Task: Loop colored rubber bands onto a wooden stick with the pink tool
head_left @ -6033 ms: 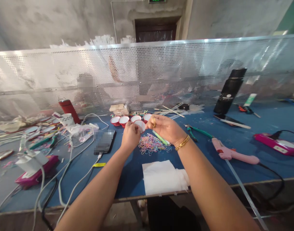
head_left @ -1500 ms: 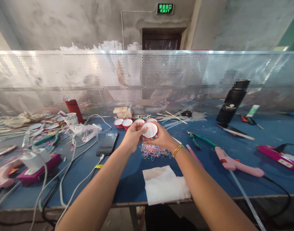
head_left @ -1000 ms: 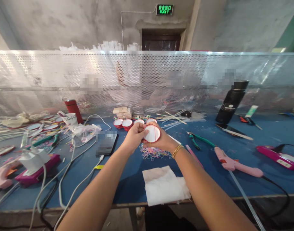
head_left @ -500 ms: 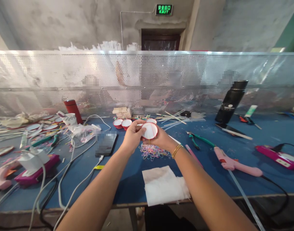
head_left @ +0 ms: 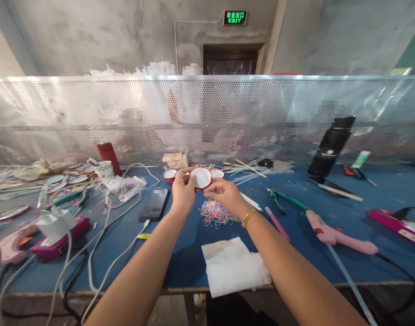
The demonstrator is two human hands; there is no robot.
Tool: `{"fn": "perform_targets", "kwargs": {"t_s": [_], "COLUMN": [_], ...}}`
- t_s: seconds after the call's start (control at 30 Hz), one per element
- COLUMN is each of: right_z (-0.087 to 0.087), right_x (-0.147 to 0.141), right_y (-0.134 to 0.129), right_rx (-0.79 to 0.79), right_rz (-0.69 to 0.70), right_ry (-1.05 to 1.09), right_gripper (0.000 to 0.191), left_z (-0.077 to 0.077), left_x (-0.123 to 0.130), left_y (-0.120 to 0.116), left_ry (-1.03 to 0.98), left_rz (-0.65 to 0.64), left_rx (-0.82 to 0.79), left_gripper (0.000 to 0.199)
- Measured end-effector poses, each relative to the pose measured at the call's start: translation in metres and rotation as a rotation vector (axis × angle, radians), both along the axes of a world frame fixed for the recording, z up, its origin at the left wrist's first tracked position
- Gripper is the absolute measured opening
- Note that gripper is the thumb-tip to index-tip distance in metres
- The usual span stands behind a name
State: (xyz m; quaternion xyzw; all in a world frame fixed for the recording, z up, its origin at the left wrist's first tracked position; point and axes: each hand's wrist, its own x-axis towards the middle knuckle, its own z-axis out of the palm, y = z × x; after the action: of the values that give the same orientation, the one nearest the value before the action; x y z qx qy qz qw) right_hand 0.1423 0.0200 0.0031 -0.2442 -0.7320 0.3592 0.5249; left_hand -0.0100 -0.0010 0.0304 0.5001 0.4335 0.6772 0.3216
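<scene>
My left hand [head_left: 184, 190] grips a small round drum-like piece [head_left: 200, 177] with a white face and red rim, thumb in front and fingers behind. A thin reddish line crosses its face. At its lower right edge, my right hand [head_left: 224, 194] has thumb and forefinger pinched together, by a short yellowish strand. What exactly they pinch is too small to tell. Below the hands lies a pile of multicoloured rubber bands [head_left: 217, 213]. Behind the held piece are similar red-sided round pieces, one at left [head_left: 169, 175] and another at right [head_left: 217, 174], partly covered.
A phone [head_left: 153, 204] and white cables are at left, near a red flask [head_left: 108, 158]. Green-handled pliers [head_left: 285, 199], a pink glue gun [head_left: 336, 235] and a black bottle [head_left: 331, 147] stand or lie at right. A folded white cloth [head_left: 236, 267] lies at the front edge.
My right hand has drawn away from behind the round piece to its lower right edge. The piece has moved slightly left and up in my left hand; the view has shifted a little.
</scene>
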Motion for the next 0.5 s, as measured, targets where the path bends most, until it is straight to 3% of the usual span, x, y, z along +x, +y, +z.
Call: {"fn": "perform_targets", "kwargs": {"t_s": [0.2, 0.5], "right_z": [0.0066, -0.0014], "right_x": [0.0025, 0.0027], "right_y": [-0.0016, 0.004], "right_rx": [0.187, 0.078], "right_rz": [-0.133, -0.098], "right_ry": [-0.074, -0.09], "right_gripper": [0.011, 0.015], "left_z": [0.0004, -0.0002], "left_x": [0.0012, -0.0021], "left_y": [0.0003, 0.0022], "left_ry": [-0.013, 0.034], "left_rz": [0.019, 0.05], "left_rx": [-0.007, 0.019], "left_gripper": [0.023, 0.024]}}
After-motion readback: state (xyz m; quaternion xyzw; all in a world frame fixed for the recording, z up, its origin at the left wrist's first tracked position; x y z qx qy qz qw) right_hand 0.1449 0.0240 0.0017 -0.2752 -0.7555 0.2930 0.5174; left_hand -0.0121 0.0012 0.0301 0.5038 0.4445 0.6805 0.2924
